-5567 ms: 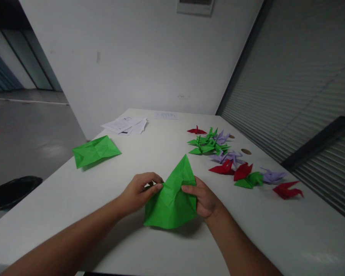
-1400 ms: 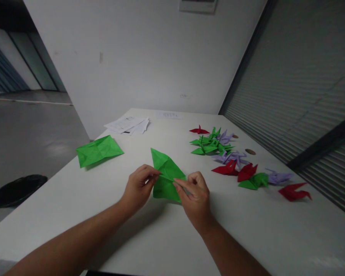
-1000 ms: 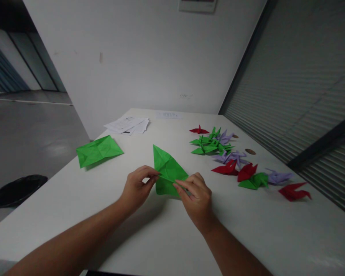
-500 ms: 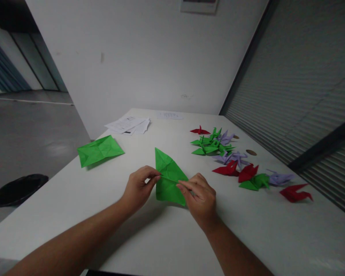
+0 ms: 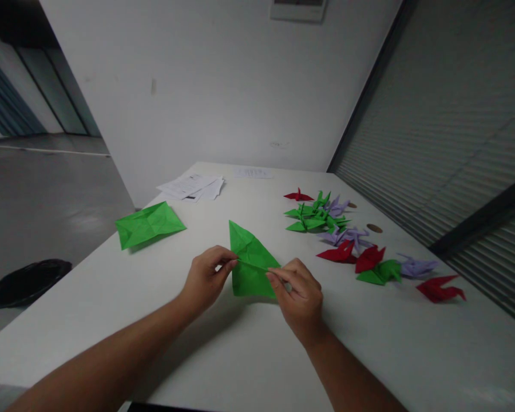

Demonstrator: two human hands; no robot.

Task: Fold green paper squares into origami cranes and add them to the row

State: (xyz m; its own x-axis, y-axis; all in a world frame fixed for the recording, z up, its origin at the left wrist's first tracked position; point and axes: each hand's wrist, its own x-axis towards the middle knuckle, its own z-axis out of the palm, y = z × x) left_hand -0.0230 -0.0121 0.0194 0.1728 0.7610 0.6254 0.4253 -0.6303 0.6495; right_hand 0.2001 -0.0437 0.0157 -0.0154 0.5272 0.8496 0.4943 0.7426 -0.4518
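A creased sheet of green origami paper (image 5: 252,280) is held up just above the white table (image 5: 189,355), bent along a crease that runs between my two hands. My left hand (image 5: 210,274) pinches the crease at its left end between thumb and fingertips. At the right end, my right hand (image 5: 298,292) pinches the same crease, with the other fingers curled in. One corner of the paper points up and away from me. A second creased green sheet (image 5: 150,225) lies on the table to the left, apart from both hands.
Folded paper cranes in green (image 5: 309,217), red (image 5: 440,289) and purple (image 5: 417,266) lie along the table's right side. Printed papers (image 5: 193,186) rest at the back left. A black-lined bin (image 5: 28,281) stands on the floor left of the table. Blinds (image 5: 438,143) border the right.
The held green paper has shifted slightly left and up, and its lower right part shows less. Both hands keep their pinch on the crease.
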